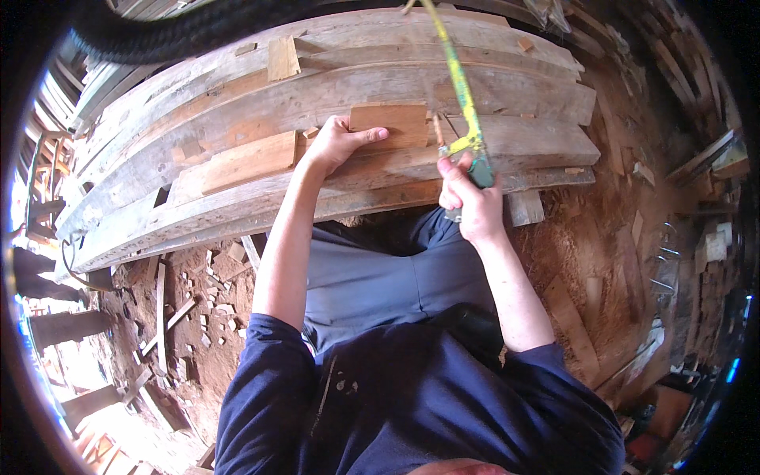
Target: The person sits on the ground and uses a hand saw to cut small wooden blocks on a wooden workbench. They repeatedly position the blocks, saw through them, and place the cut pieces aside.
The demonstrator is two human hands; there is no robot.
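My left hand (pixel 340 145) grips the left end of a short, flat wooden board (pixel 402 125), with its thumb on the upper face and its other fingers mostly hidden at the edge. To the right of that board, my right hand (pixel 469 198) is closed around the dark green handle of what looks like a hacksaw (pixel 459 79), its long yellow-green frame reaching away from me. I cannot make out its blade clearly. A longer reddish plank piece (pixel 249 162) lies to the left of my left wrist. Beside it sits a small wood block (pixel 311 132).
Long weathered planks (pixel 348 79) are stacked across in front of me, over my knees. A wood offcut (pixel 283 59) lies on their far side. Many small scraps (pixel 210 297) litter the dirt floor at left. A dark braided cable (pixel 182 32) crosses the top left.
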